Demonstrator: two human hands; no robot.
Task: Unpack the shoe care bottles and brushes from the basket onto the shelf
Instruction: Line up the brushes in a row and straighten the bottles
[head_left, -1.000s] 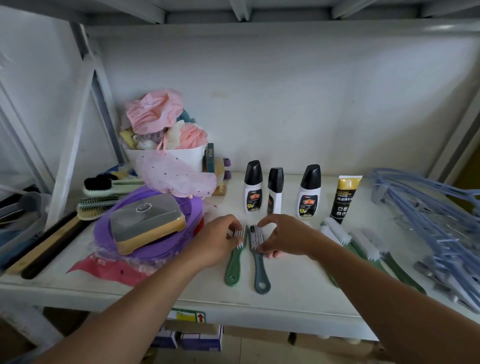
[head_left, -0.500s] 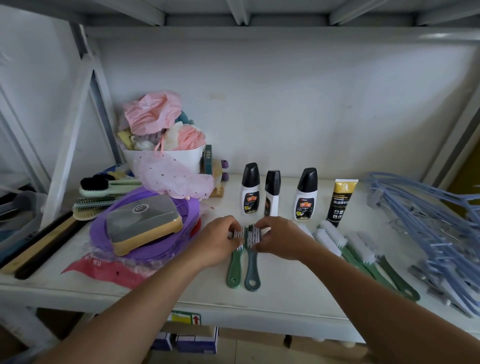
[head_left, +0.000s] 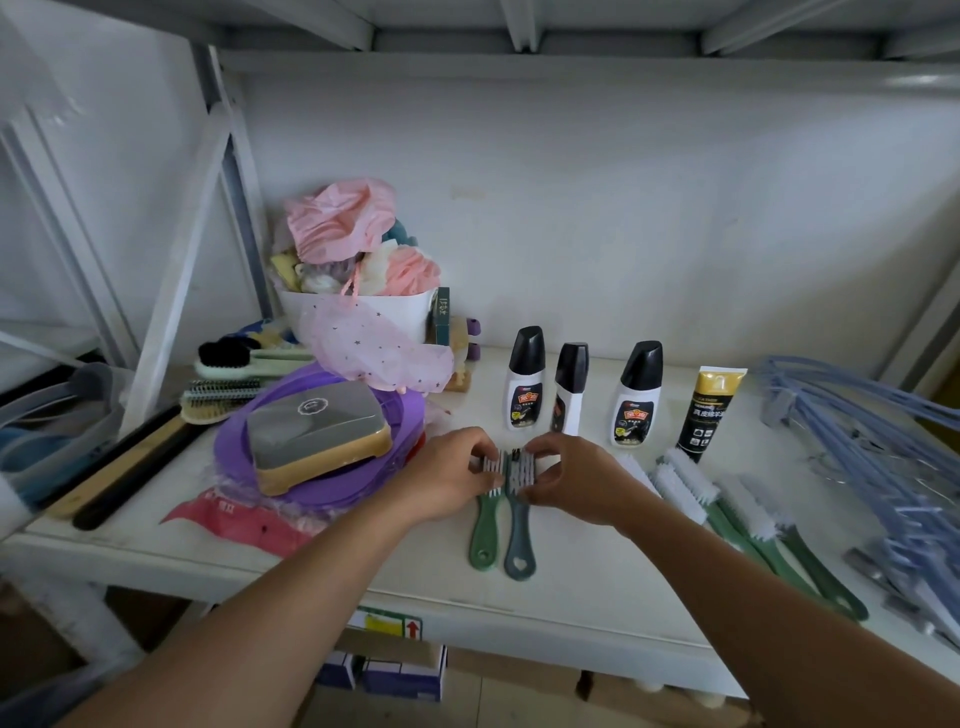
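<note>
**Two small brushes pressed side by side on the white shelf**

White metal shelving fills the head view, with a pale back wall and a white shelf (head_left: 597, 577) as the work surface. At the middle front, the left hand (head_left: 447, 475) and the right hand (head_left: 576, 480) meet over two small brushes lying flat, handles pointing toward the front edge. The left hand's fingers pinch the bristle head of the green brush (head_left: 483, 530); the right hand's fingers close on the bristle head of the grey-blue brush (head_left: 519, 540). The two brushes touch along their heads and lie parallel.

Behind the hands, three white bottles with black caps (head_left: 524, 379) stand upright in a row, and a black and gold tube (head_left: 709, 410) stands upright just right of them. Near the right hand, several long green-handled brushes with white bristles (head_left: 727, 514) lie at a slant. Farther right, a heap of blue hangers (head_left: 872, 436) covers the shelf end.

To the left, a purple basket (head_left: 234, 452) lies flat with a grey and tan shoe brush (head_left: 317, 436) on it. Behind that stands a white tub (head_left: 363, 312) stuffed with pink cloths. More brushes (head_left: 223, 384) lie at the far left.
</note>
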